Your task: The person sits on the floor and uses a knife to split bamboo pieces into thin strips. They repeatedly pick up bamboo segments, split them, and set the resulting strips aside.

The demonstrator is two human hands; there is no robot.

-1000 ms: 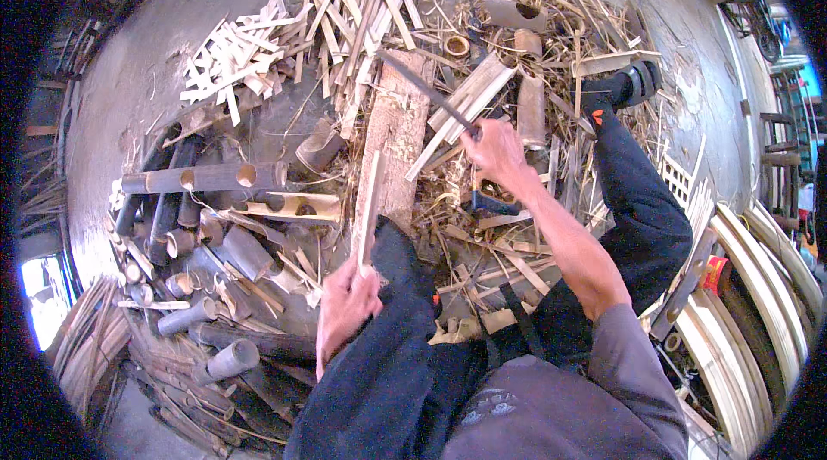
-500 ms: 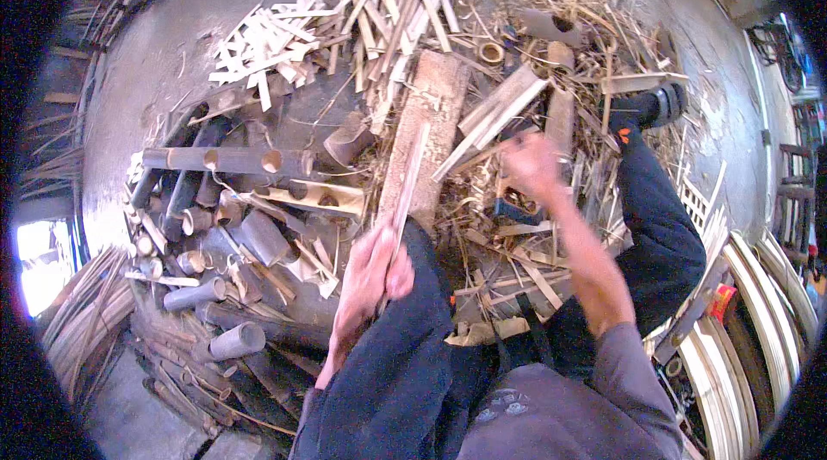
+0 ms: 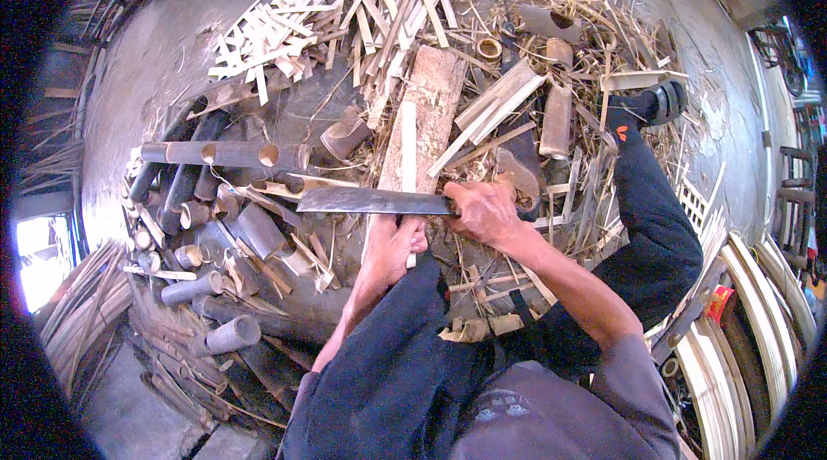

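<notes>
From the head camera the view drops onto a grey concrete floor (image 3: 172,64) thick with bamboo offcuts, straw-like shavings and dust. At the centre a worn wooden chopping block (image 3: 431,107) lies lengthwise, running toward 12 o'clock. A pale bamboo slat (image 3: 408,146) rests along the block, and the left hand (image 3: 392,249) has its fingers closed around the slat's near end. The right hand (image 3: 484,212), fingers wrapped tight on the handle, holds a dark-bladed cleaver (image 3: 370,200) with the blade pointing toward 9 o'clock, lying crosswise over the slat just above the left hand. At 11 o'clock sits a loose heap of split bamboo strips (image 3: 258,38), with a second spread of longer strips (image 3: 392,3) at 12 o'clock. At 9 o'clock a long bamboo pole with round holes (image 3: 224,154) lies across a pile of short cut bamboo tubes (image 3: 224,236). Toward 2 o'clock the person's dark-trousered leg (image 3: 650,219) stretches out, ending in a black sandal (image 3: 659,102). Curved bamboo hoops (image 3: 758,305) are stacked at 4 o'clock, and bright daylight comes through an opening (image 3: 39,257) at the 8 o'clock edge.
</notes>
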